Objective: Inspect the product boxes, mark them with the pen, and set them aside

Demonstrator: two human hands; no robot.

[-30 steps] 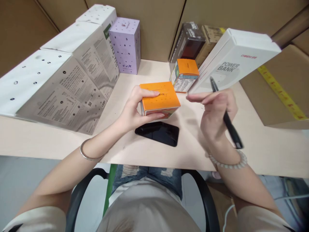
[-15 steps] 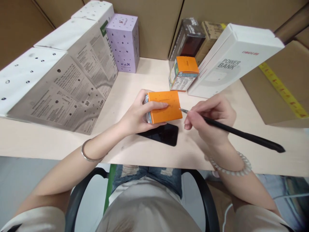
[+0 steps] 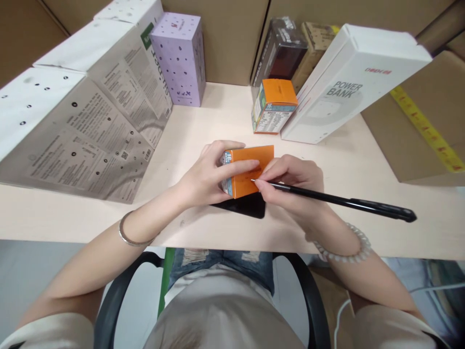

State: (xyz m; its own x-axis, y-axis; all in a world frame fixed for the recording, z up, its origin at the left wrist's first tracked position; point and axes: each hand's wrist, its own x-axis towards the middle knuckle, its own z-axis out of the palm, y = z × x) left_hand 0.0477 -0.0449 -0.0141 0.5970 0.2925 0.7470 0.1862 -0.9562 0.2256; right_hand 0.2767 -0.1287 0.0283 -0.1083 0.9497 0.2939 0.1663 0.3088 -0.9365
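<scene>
My left hand is closed around a small orange box, its index finger lying across the orange face, which tilts up toward me. A black pen is pinched in my right hand, and its tip is at the orange face; whether it touches, I cannot tell. The pen's long barrel points off to the right. Partly covered by the box and my left hand, a black phone lies on the table below them.
A second orange box stands behind, beside a white power bank box. Dark and brown boxes are at the back. White patterned boxes and a purple box line the left; a taped carton is right.
My right hand has turned the pen, now pointing left, and brought its tip to the orange box. My left hand has tilted the box's orange face toward me and lowered it slightly.
</scene>
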